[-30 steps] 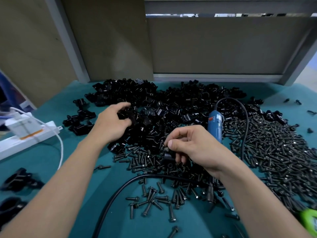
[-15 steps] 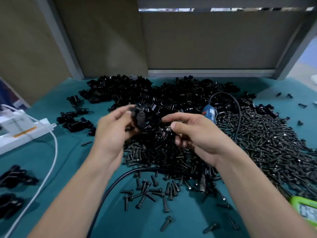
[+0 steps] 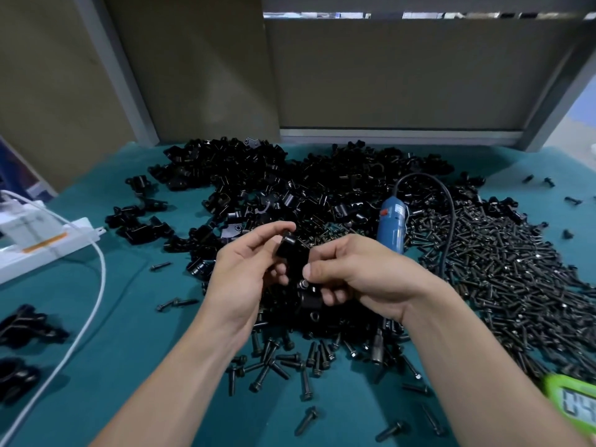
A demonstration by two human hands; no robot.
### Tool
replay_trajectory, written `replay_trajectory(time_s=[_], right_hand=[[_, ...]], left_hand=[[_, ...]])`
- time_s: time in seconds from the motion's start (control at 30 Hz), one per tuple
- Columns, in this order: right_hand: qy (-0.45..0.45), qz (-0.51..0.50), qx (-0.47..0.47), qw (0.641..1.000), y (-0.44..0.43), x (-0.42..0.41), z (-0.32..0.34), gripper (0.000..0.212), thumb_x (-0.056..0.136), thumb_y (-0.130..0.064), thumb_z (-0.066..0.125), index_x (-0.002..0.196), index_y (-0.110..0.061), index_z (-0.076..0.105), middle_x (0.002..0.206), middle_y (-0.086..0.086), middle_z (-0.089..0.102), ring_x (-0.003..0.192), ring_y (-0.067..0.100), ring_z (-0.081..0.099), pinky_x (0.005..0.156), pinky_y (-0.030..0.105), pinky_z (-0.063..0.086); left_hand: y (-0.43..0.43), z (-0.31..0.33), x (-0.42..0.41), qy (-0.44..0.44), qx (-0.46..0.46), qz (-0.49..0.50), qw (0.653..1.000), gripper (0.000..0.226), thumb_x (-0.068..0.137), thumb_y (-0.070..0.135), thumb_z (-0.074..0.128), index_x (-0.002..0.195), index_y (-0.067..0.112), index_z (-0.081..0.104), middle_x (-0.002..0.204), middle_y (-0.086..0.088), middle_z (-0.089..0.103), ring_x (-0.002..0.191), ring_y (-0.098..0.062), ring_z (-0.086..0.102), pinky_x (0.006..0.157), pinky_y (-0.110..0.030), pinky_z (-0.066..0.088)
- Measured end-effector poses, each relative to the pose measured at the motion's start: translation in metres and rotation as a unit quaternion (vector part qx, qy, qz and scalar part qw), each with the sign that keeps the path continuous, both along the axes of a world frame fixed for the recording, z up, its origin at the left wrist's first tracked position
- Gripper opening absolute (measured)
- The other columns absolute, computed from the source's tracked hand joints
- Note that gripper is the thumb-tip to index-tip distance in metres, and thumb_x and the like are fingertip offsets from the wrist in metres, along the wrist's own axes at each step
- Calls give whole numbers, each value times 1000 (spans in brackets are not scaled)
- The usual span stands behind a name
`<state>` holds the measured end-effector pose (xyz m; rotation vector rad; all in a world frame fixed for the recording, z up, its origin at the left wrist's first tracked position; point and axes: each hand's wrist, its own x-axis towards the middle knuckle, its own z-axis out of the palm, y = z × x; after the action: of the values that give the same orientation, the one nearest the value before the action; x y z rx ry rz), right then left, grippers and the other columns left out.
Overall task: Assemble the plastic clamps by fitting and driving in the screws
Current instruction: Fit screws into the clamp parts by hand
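Nearest the camera, loose black metal screws [image 3: 290, 366] lie scattered on the teal cloth tabletop [image 3: 129, 333] between the two bare forearms. At the lower right edge a green digital timer [image 3: 574, 404] is cut off by the frame, and its digits are only partly readable. At the lower left edge, a few dark assembled clamps [image 3: 22, 324] are blurred and partly out of view.

Above the scattered screws, the two hands meet over the middle of the tabletop. The left hand [image 3: 245, 269] pinches a black plastic clamp half [image 3: 290, 250] between thumb and fingertips, lifted off the heap. The right hand [image 3: 364, 275] pinches a small dark screw [image 3: 303, 283] between thumb and forefinger, right against the lower end of that piece. A second black clamp piece [image 3: 311, 300] sits just under the right fingers. I cannot tell whether they grip it or it lies on the heap.

Just behind the right hand lies a blue electric screwdriver [image 3: 392, 225]. The wrist hides its lower body, and its black cable [image 3: 448, 214] loops over a broad heap of black screws [image 3: 500, 269] to the right. To the left, a white power strip [image 3: 42, 243] trails a white cord [image 3: 96, 285].

Farther back a large mound of black plastic clamp halves [image 3: 258, 175] spreads across the tabletop, too tangled to tell apart. Brown wall panels [image 3: 387, 75] stand behind it.
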<state>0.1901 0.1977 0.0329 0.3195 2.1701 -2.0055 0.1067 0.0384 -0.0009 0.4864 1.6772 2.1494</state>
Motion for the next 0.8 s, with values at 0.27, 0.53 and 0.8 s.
replay_trajectory(time_s=[0.27,0.53,0.8], right_hand=[[9,-129,45,991,-8,-5,2,35,91,-7,72,57,-17,73,57,3,61,51,14,54,46,21,41],[43,-136,533,834,-48,-1,20,19,87,-23,66,72,-23,54,66,1,53,58,22,50,56,30,43],[33,-92,413,906,-30,0,24,9,89,-23,73,85,-29,77,72,-5,73,59,12,69,54,27,58]], left_hand=[[-8,1,6,186,-89,111,972,24,104,30,60,115,43,77,122,22,70,106,-8,69,76,-29,59],[-4,-1,10,168,-216,89,958,23,85,74,57,102,61,64,81,24,76,77,1,72,70,-32,57],[-4,1,-3,-48,-21,12,999,16,108,16,49,117,17,63,93,-8,77,85,-19,74,74,-31,58]])
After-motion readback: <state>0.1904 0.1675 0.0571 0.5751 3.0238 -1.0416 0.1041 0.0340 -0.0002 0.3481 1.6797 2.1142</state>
